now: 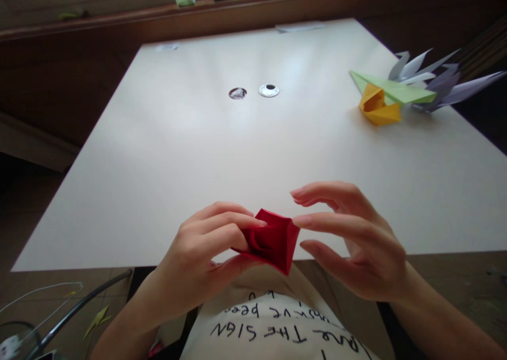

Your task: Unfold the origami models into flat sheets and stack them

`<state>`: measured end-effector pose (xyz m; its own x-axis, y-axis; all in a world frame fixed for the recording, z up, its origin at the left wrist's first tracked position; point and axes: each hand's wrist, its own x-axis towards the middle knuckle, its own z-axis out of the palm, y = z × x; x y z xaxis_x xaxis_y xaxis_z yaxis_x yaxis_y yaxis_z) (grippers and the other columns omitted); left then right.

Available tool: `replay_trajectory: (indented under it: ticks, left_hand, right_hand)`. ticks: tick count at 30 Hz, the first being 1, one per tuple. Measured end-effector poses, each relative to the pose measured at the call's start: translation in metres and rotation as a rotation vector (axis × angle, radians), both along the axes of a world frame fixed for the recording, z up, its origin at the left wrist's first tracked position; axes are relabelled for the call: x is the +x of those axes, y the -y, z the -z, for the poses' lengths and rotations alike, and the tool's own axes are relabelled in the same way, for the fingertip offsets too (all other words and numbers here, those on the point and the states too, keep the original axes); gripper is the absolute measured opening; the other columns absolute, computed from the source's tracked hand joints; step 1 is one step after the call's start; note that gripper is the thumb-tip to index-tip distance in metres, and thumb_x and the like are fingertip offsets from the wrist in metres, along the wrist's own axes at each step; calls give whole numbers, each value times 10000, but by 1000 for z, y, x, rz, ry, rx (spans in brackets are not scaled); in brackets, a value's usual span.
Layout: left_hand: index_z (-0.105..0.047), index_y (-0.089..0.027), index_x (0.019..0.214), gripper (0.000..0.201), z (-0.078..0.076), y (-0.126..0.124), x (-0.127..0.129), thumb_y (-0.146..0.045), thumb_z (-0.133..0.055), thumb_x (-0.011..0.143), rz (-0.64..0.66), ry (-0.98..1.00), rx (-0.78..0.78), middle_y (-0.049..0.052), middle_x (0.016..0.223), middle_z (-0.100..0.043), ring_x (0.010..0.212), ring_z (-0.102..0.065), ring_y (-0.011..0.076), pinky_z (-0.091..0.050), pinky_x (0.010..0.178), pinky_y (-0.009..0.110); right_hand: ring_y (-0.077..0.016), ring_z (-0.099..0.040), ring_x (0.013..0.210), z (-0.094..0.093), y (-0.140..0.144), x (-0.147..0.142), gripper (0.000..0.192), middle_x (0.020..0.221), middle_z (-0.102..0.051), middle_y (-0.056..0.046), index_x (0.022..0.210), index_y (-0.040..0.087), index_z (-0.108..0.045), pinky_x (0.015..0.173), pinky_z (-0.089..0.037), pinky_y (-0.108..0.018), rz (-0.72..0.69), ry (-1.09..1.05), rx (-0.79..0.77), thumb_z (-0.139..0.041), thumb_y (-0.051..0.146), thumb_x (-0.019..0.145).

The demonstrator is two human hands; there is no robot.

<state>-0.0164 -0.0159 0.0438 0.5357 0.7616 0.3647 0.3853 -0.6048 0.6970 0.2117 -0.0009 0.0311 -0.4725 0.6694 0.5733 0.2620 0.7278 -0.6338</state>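
Observation:
A small folded red paper piece (277, 241) hovers over the near edge of the white table (222, 154). My left hand (202, 257) pinches it from the left, fingers on top and thumb underneath. My right hand (352, 238) is just to its right, fingers spread and curved, the index fingertip touching the paper's right corner.
At the far right of the table lie a yellow folded paper shape (378, 106), a green paper plane (392, 88) and a pale purple spiky paper model (439, 80). Two round holes (253, 92) sit mid-table. A wooden ledge (119, 19) with small boxes runs behind. Cables lie on the floor at lower left.

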Motion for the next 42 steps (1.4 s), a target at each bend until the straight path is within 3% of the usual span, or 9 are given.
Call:
replay_trajectory:
  ticks: [5, 10, 16, 21, 27, 34, 42]
  left_hand:
    - [-580, -183, 724, 87, -2, -7, -2, -175, -664, 745, 28, -1, -109, 47, 920, -686, 908, -611, 182, -510, 787, 315]
    - [-576, -185, 714, 106, -4, -10, -1, -199, -678, 733, 64, 2, -234, 22, 872, -675, 823, -621, 150, -510, 752, 274]
    - [-595, -195, 749, 81, -6, -12, 4, -185, -674, 739, 62, 7, -315, -20, 810, -651, 760, -602, 108, -490, 708, 218]
    - [-602, -186, 731, 69, -4, -12, 5, -185, -670, 740, 56, -52, -323, -4, 808, -645, 772, -591, 127, -479, 708, 234]
    - [-612, -181, 720, 58, -3, -14, 5, -200, -656, 753, 98, -90, -380, 0, 800, -646, 747, -588, 125, -467, 685, 230]
    - [-615, -164, 753, 38, -6, -21, 7, -160, -653, 748, 169, -4, -572, -21, 798, -659, 733, -604, 95, -473, 703, 195]
    - [-623, -168, 754, 49, -2, -21, 9, -207, -651, 757, 152, -65, -518, -15, 821, -658, 741, -606, 98, -471, 696, 198]
  right_hand:
    - [-253, -425, 1212, -20, -10, 4, 224, 1309, -447, -97, 994, 236, -618, 931, -477, -424, -197, 286, 119, -627, 191, 775]
    - [-241, -393, 1231, -24, -11, -2, 33, 1282, -488, -103, 829, 204, -594, 921, -477, -428, -255, 336, 182, -590, 179, 809]
    - [-240, -393, 1220, -18, -12, -6, 30, 1198, -522, -135, 810, 167, -552, 917, -470, -417, -292, 348, 199, -543, 155, 837]
    - [-230, -406, 1194, -22, -15, -5, 77, 1206, -519, -108, 785, 174, -542, 918, -462, -415, -309, 444, 192, -518, 132, 845]
    - [-179, -483, 1051, -22, -21, -4, 88, 1145, -527, -80, 757, 169, -560, 850, -482, -338, -414, 472, 15, -540, 154, 841]
    - [-142, -538, 998, -9, -24, 1, 24, 1202, -436, -95, 817, 153, -611, 851, -490, -287, -506, 199, -241, -593, 168, 812]
    - [-124, -530, 991, -11, -21, 1, 94, 1196, -451, -59, 767, 172, -621, 846, -477, -275, -467, 330, -291, -562, 128, 825]
